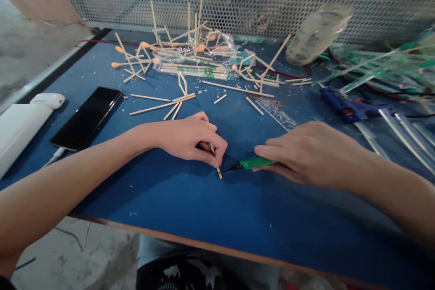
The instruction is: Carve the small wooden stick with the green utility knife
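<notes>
My left hand (195, 140) pinches a thin wooden stick (219, 173) against the blue tabletop, its short end poking out below the fingertips. In my right hand (302, 154) is a green-handled utility knife (256, 162), its dark blade reaching left to the stick near that end. Whether the blade has cut into the wood I cannot tell. Just beyond my left hand lie several cut sticks (151, 98), some joined into a small bent shape (182, 85). A clear ruler (277, 113) lies partly behind my right hand.
Stick figures with orange tips surround a plastic packet of sticks (193, 63) at the back. At left are a phone (89, 118) and a white box (25, 129). At right sit a blue glue gun (350, 106), glue sticks (408, 136) and a cloudy bottle (317, 34) before a perforated metal panel (238, 0).
</notes>
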`<state>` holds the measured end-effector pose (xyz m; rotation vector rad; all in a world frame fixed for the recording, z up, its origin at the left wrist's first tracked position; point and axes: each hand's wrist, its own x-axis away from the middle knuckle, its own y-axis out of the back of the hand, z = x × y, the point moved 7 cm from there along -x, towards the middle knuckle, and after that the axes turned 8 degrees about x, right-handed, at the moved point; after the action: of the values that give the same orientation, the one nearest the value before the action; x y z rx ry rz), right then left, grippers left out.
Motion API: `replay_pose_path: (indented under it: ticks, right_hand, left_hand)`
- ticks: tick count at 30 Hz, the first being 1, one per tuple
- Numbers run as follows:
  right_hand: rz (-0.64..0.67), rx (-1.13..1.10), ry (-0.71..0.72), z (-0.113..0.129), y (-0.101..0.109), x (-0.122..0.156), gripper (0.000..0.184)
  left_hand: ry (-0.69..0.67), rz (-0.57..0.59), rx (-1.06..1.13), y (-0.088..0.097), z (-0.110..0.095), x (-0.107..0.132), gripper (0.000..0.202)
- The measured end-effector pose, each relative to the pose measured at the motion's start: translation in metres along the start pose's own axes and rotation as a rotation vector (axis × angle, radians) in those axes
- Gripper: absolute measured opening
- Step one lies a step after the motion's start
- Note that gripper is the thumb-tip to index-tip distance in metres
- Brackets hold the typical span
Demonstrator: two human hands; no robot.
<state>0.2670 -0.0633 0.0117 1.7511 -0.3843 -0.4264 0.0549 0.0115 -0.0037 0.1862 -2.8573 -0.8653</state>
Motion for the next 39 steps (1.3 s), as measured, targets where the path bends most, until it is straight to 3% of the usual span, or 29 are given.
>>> replay_pose_path:
  ticks: [4,7,12,21,27,32,39]
  right_hand:
    - [0.087,-0.018,-0.057,-0.0045,-0.0002,0.0033,0.062]
    - [0.178,-0.038,-0.062,-0.0048,-0.0016,0.0034,0.055]
    - [0.118,-0.056,-0.045,-0.0065,0.0016,0.0012,0.046]
    - [0.249,-0.03,-0.066,-0.0058,-0.0049,-0.0041,0.049]
    - [0.163,-0.019,-0.055,-0.0036,-0.0039,-0.0019,0.05]
    - [0.194,-0.044,-0.034,-0.002,-0.0057,0.0013,0.048]
    - [0.14,-0.06,-0.057,0.0005,-0.0007,-0.0008,0.036]
  left_hand:
    - [-0.009,-0.003,0.017,0.0006,-0.0017,0.0,0.022]
    - [-0.021,-0.018,0.024,0.002,-0.0029,0.0,0.021]
    - [-0.021,-0.009,0.0,0.0013,-0.0024,0.0,0.024]
    - [-0.01,0.002,0.008,0.0014,-0.0021,-0.0007,0.024]
    - [-0.006,0.004,-0.002,0.0011,-0.0022,-0.0003,0.024]
    - [-0.01,-0.008,0.016,0.0014,-0.003,-0.0008,0.023]
    - [-0.002,-0.011,0.015,0.0011,-0.0012,-0.0018,0.023]
